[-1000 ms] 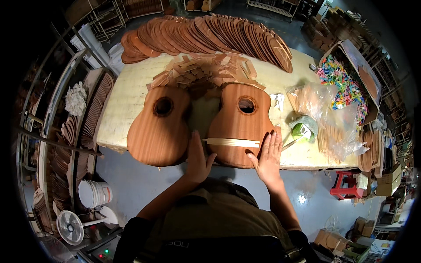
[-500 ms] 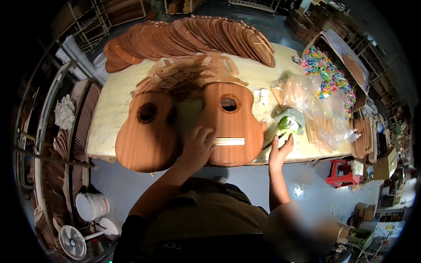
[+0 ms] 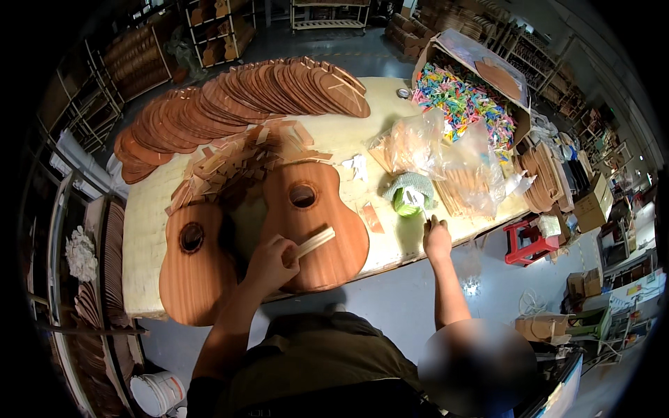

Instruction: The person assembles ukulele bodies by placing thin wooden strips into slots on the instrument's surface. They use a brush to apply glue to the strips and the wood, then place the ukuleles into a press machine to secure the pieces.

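My left hand point(image 3: 272, 265) is closed on a few pale wooden strips point(image 3: 316, 242), held above the lower part of a guitar body point(image 3: 334, 251) with a round sound hole. A second guitar body point(image 3: 195, 279) lies to its left, partly behind my forearm. My right hand point(image 3: 437, 238) is closed on a thin-handled tool point(image 3: 425, 213) at the table's front right. Its far end reaches into a green pot point(image 3: 405, 206) with white stuff in it; the tool's kind is unclear. A grey-green cloth point(image 3: 411, 182) wraps around the back of the pot.
A long row of thin brown wooden plates point(image 3: 237, 97) leans across the back of the table point(image 3: 383, 244). Loose wood pieces point(image 3: 244, 157) are heaped before it. Clear plastic bags point(image 3: 446, 150) and a box of coloured clips point(image 3: 467, 104) stand right. A red stool point(image 3: 526, 240) is beyond the edge.
My left hand has picked the pale strips up off the guitar body. My right hand stays by the pot, now with the tool tipped into it. The whole view has swung to the right.
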Demonstrator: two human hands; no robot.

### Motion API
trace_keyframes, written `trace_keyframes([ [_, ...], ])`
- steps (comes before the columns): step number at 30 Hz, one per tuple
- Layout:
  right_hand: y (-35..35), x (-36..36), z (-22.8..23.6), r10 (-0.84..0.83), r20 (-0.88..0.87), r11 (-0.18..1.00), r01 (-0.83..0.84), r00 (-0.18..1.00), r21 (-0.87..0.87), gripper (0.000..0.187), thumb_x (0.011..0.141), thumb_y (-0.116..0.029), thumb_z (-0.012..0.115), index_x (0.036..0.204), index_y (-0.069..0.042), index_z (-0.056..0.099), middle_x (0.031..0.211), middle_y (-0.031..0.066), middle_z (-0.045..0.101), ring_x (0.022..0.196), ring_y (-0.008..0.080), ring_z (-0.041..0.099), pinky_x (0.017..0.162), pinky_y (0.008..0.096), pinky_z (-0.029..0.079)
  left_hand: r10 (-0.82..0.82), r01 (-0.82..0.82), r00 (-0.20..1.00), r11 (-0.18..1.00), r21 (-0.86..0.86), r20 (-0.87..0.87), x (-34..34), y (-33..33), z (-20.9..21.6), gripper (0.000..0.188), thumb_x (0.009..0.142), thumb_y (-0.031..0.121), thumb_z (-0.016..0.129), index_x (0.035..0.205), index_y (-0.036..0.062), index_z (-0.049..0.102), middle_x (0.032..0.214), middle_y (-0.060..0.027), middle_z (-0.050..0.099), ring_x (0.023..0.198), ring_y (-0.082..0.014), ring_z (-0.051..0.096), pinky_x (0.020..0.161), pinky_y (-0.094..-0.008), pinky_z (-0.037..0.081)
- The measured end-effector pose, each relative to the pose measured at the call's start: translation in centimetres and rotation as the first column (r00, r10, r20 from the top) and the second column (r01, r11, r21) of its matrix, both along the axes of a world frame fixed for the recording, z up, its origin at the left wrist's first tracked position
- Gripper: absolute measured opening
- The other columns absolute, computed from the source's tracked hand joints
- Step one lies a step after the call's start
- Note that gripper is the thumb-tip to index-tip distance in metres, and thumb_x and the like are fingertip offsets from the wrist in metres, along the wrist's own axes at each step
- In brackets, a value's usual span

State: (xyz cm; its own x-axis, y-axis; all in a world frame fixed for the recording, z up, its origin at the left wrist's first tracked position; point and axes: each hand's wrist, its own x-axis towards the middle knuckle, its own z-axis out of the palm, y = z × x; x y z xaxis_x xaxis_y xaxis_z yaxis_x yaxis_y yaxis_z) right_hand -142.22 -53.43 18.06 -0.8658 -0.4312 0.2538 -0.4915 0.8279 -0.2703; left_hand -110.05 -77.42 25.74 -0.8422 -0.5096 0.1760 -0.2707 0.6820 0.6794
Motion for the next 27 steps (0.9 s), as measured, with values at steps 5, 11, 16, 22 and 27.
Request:
trace_keyframes([
  [5,-1.7,-1.9,4.5,0.124,0.014,0.95,-0.123,0.992,0.288,0.025,0.088,-0.017,0.055,0.11,-0.005,0.06,0.08,0.0186,0.067,0.076,0.0364,0.066,0.069,0.0458,0.052,0.185,-0.025,0.968,0.743,0.669,-0.17,-0.8,0.1,-1.5,0.015,0.085,0.011,0.064,0.098,0.0034,0.064,0.086,-0.0001,0.062,0.074,-0.0089,0.058,0.067,-0.0223,0.047],
  [11,-0.4,-3.9,6.2,0.193,0.447,0.979,-0.143,0.874,-0.144,0.018,0.085,-0.019,0.066,0.092,-0.002,0.069,0.067,0.0123,0.067,0.052,0.0194,0.061,0.048,0.0324,0.047,0.291,0.037,0.949,0.28,0.959,-0.121,-0.6,0.2,-2.8,0.02,0.085,0.01,0.064,0.103,0.0013,0.063,0.084,-0.0004,0.062,0.074,-0.007,0.057,0.064,-0.0218,0.046],
  [16,0.8,0.8,8.2,0.477,0.763,0.79,0.167,0.436,-0.59,0.019,0.094,-0.017,0.058,0.099,0.0,0.066,0.072,0.0053,0.066,0.047,0.0087,0.051,0.04,0.0222,0.034,0.364,0.109,0.928,-0.043,0.993,-0.086,-0.9,1.3,-3.1,0.027,0.089,0.02,0.059,0.106,-0.0006,0.062,0.085,-0.0081,0.066,0.077,-0.0144,0.063,0.066,-0.0262,0.052],
  [22,-2.7,10.3,9.1,0.658,0.333,0.604,-0.209,0.675,-0.769,0.025,0.094,-0.018,0.06,0.11,0.0,0.068,0.075,-0.0001,0.06,0.059,0.0074,0.048,0.054,0.0212,0.039,0.159,0.305,0.951,-0.325,0.895,-0.266,-3.2,3.6,-1.2,0.033,0.092,0.025,0.055,0.112,-0.0014,0.053,0.09,-0.0065,0.058,0.068,-0.0107,0.055,0.061,-0.0228,0.048],
  [27,-4.4,12.0,10.6,0.483,-0.196,0.674,-0.506,0.853,-0.538,0.029,0.084,-0.006,0.068,0.113,-0.004,0.068,0.069,0.0054,0.053,0.062,0.0137,0.05,0.057,0.0269,0.042,0.109,0.408,0.909,-0.43,0.806,-0.403,-3.2,4.4,-0.5,0.036,0.093,0.024,0.052,0.117,-0.0016,0.048,0.092,-0.0058,0.05,0.067,-0.009,0.048,0.057,-0.0214,0.045],
])
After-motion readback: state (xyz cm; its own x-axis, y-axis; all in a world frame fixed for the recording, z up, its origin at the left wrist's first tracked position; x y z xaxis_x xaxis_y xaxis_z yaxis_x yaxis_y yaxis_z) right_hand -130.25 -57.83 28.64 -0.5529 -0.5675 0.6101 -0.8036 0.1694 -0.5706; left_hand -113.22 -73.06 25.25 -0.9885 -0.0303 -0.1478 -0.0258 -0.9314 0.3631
